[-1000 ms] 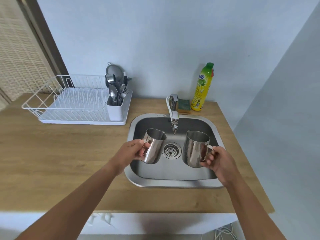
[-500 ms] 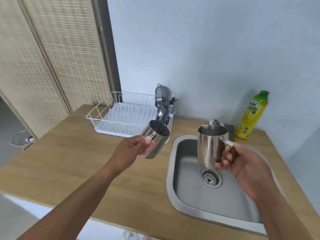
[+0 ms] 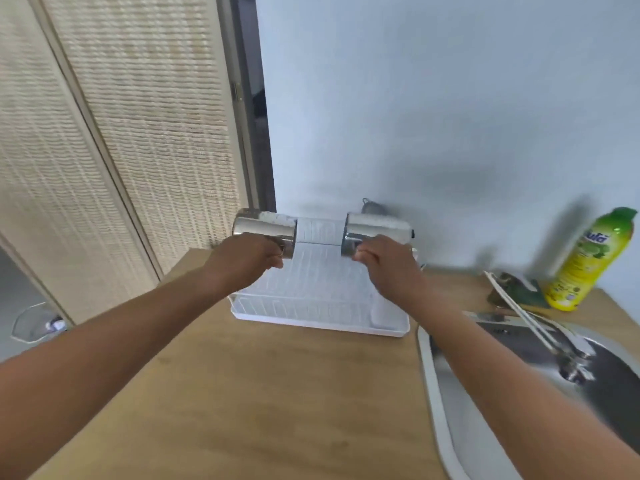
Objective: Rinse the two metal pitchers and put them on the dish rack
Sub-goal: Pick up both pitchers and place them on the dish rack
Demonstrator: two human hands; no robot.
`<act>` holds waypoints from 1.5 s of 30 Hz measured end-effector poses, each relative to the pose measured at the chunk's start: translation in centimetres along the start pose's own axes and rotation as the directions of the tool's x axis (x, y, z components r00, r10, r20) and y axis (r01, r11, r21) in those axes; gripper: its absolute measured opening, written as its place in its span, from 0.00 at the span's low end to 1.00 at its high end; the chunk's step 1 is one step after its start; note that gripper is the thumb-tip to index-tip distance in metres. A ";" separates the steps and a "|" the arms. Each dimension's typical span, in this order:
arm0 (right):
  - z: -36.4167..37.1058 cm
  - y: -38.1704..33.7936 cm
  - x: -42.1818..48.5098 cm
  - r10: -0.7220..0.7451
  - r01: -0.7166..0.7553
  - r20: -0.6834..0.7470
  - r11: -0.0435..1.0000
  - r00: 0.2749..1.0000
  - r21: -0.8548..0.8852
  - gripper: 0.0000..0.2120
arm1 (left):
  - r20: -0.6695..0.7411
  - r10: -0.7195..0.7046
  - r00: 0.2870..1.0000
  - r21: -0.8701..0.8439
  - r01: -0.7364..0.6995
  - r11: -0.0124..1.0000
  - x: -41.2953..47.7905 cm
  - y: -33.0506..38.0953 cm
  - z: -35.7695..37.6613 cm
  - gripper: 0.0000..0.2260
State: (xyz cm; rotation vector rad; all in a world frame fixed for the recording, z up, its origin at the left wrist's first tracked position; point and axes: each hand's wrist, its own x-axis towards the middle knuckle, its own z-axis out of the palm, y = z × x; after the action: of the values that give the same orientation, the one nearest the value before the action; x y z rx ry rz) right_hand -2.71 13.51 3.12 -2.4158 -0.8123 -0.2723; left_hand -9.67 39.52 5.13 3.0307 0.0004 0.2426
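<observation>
Two shiny metal pitchers are held up over the white dish rack (image 3: 311, 306) at the back of the wooden counter. My left hand (image 3: 246, 259) grips the left pitcher (image 3: 265, 228), which lies on its side. My right hand (image 3: 384, 259) grips the right pitcher (image 3: 375, 226), also tipped sideways. Both pitchers hover above the rack's far half, apart from it. The frame is motion-blurred.
The steel sink (image 3: 519, 393) with its faucet (image 3: 568, 358) lies at the right. A yellow-green soap bottle (image 3: 588, 261) and a sponge (image 3: 519, 289) stand behind the sink. Woven folding doors (image 3: 121, 150) rise at the left. Wooden counter (image 3: 259, 393) spreads in front of the rack.
Both hands carried the pitchers from over the sink leftward to above the dish rack. The pitchers went from upright to tipped on their sides.
</observation>
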 end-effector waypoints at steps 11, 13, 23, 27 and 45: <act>9.8 -1.5 4.5 0.042 0.273 0.368 0.595 0.929 -0.756 0.15 | 0.271 0.387 0.881 0.594 -0.470 0.653 7.3 -4.0 5.5 0.10; 10.5 -1.7 4.6 0.057 0.306 0.401 0.551 0.914 -0.776 0.14 | 0.292 0.430 0.854 0.612 -0.512 0.602 7.4 -3.8 6.0 0.10; 12.4 -2.4 6.4 0.109 0.397 0.548 0.576 0.829 -0.715 0.12 | 0.430 0.473 0.769 0.604 -0.635 0.483 7.6 -2.6 8.1 0.11; 12.4 -2.2 7.0 0.108 0.417 0.615 0.643 0.781 -0.643 0.12 | 0.490 0.529 0.693 0.602 -0.708 0.370 7.6 -2.5 9.3 0.11; 14.1 1.3 4.3 0.094 -0.054 0.061 0.877 0.994 -0.477 0.24 | -0.090 0.432 0.898 0.355 -0.376 0.856 7.1 -5.1 11.4 0.17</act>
State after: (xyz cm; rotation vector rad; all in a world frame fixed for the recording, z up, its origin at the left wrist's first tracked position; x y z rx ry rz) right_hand 1.66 22.90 -7.45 -2.9300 -0.7517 -0.3814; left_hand -0.79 43.52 -5.49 3.2950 -0.6602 0.5861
